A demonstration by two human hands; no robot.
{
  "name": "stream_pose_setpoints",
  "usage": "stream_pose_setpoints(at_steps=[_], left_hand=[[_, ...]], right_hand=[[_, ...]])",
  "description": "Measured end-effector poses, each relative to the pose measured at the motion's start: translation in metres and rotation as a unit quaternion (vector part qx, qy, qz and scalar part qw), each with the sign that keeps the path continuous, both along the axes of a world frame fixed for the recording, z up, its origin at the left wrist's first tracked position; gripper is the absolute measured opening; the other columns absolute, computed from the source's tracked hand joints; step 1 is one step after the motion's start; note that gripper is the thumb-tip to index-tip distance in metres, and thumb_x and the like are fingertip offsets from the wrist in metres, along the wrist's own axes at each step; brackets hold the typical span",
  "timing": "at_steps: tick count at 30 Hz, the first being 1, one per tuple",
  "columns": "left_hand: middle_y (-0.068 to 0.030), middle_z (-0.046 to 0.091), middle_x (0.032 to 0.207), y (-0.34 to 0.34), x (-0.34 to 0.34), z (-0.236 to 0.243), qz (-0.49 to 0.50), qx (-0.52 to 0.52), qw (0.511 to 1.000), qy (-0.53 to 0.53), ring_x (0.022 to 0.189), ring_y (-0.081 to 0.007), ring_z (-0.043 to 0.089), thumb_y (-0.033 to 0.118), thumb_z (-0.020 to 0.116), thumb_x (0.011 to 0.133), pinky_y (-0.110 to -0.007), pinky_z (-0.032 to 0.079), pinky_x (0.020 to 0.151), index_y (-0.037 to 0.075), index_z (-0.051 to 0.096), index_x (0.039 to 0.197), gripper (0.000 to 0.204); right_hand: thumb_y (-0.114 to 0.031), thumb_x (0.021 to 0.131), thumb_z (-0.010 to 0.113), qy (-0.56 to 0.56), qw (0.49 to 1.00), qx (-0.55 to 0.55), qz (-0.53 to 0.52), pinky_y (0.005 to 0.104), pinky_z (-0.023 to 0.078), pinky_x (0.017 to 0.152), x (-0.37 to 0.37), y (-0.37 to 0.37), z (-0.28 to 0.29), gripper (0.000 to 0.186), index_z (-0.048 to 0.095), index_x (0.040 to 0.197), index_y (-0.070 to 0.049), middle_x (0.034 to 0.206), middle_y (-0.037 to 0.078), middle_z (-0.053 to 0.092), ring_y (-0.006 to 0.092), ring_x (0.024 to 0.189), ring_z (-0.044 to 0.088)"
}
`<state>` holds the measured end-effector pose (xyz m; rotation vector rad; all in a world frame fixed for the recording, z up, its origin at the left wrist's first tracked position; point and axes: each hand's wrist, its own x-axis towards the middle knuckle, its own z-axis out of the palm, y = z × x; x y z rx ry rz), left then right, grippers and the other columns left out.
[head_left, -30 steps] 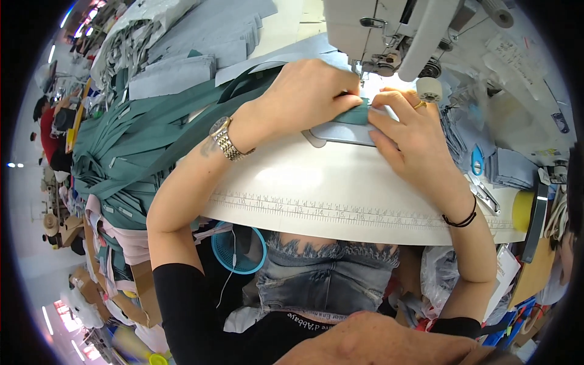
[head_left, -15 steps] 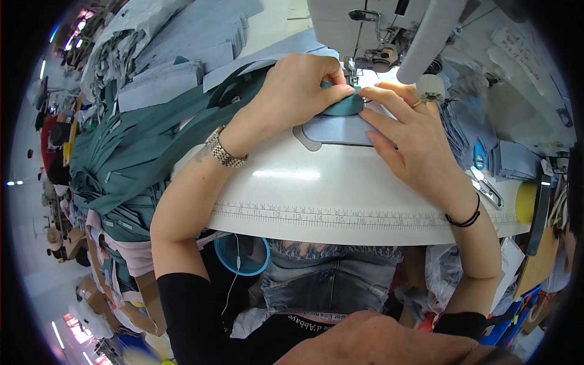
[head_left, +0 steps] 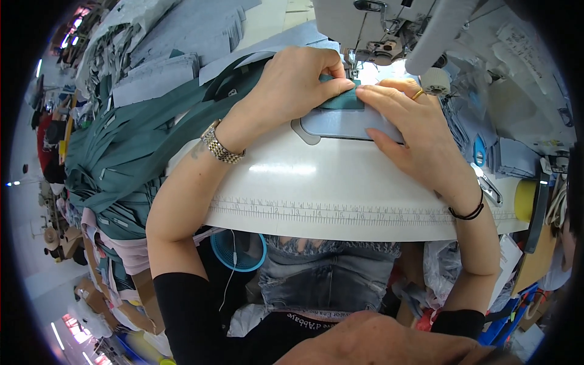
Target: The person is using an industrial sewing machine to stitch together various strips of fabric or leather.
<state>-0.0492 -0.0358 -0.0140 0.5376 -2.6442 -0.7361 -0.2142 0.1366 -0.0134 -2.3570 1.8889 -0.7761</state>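
My left hand (head_left: 298, 85) pinches a small folded piece of teal fabric (head_left: 340, 100) beside the presser foot (head_left: 353, 68) of a sewing machine (head_left: 380, 33). My right hand (head_left: 413, 128) lies open, its fingertips resting on that fabric from the right and its thumb apart on the edge of the metal plate (head_left: 328, 126). The plate is set in a white tabletop (head_left: 274, 170) with a printed ruler along its front. Long teal fabric strips (head_left: 121, 152) are heaped left of my left arm.
Stacks of grey-blue cut pieces (head_left: 152, 85) lie at the back left. Blue-handled snips (head_left: 479, 150), a metal tool (head_left: 490, 188), folded grey fabric (head_left: 517, 161) and a yellow roll (head_left: 523, 201) are at right. A blue basket (head_left: 238, 249) hangs below. A person in red (head_left: 45, 143) is at far left.
Both hands and the teal piece appear slightly higher in the view. My right fingers have come closer together and flatter on the fabric. My left hand still pinches at the presser foot.
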Motion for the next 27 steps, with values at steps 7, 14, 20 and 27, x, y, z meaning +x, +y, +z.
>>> stream_pose_setpoints(at_steps=[7, 14, 20, 27], left_hand=[[-0.0097, 0.07, 0.074, -0.002, 0.006, 0.002, 0.004, -0.026, 1.0, 0.004, 0.063, -0.0193, 0.066, 0.024, 0.076, 0.087, -0.03, 0.051, 0.061, 0.003, 0.073, 0.085, 0.021], [-0.01, 0.071, 0.081, 0.01, 0.014, 0.001, 0.026, -0.034, 0.999, -0.013, 0.071, -0.0286, 0.068, 0.028, 0.073, 0.086, -0.039, 0.053, 0.066, 0.007, 0.07, 0.09, 0.021], [-0.0096, 0.07, 0.093, 0.012, 0.062, 0.021, -0.039, -0.352, 0.933, 0.063, 0.079, -0.0303, 0.068, 0.017, 0.066, 0.09, -0.041, 0.057, 0.072, 0.006, 0.066, 0.103, 0.017], [-0.0118, 0.071, 0.096, -0.072, 0.161, 0.039, 0.243, -0.288, 0.925, -0.055, 0.079, -0.0292, 0.068, 0.028, 0.072, 0.09, -0.038, 0.054, 0.072, 0.006, 0.069, 0.098, 0.023]], right_hand=[[-0.016, 0.087, 0.07, 0.068, 0.997, -0.002, 0.031, 0.0523, 0.037, 0.107, 0.002, -0.006, 0.008, 0.038, 0.066, 0.124, -0.004, 0.132, 0.005, 0.062, 0.0296, 0.122, 0.056], [-0.015, 0.087, 0.066, 0.065, 0.996, 0.049, 0.022, 0.0415, 0.042, 0.09, 0.008, -0.003, 0.016, 0.038, 0.068, 0.122, -0.002, 0.132, 0.007, 0.062, 0.0272, 0.125, 0.056], [-0.016, 0.088, 0.065, 0.062, 0.996, 0.054, 0.017, 0.04, 0.04, 0.09, 0.004, -0.002, 0.016, 0.038, 0.068, 0.122, 0.0, 0.133, 0.008, 0.062, 0.0261, 0.123, 0.056], [-0.016, 0.087, 0.065, 0.079, 0.996, 0.025, 0.027, 0.0394, 0.039, 0.088, 0.003, -0.003, 0.018, 0.038, 0.068, 0.121, 0.0, 0.133, 0.009, 0.062, 0.0249, 0.122, 0.056]])
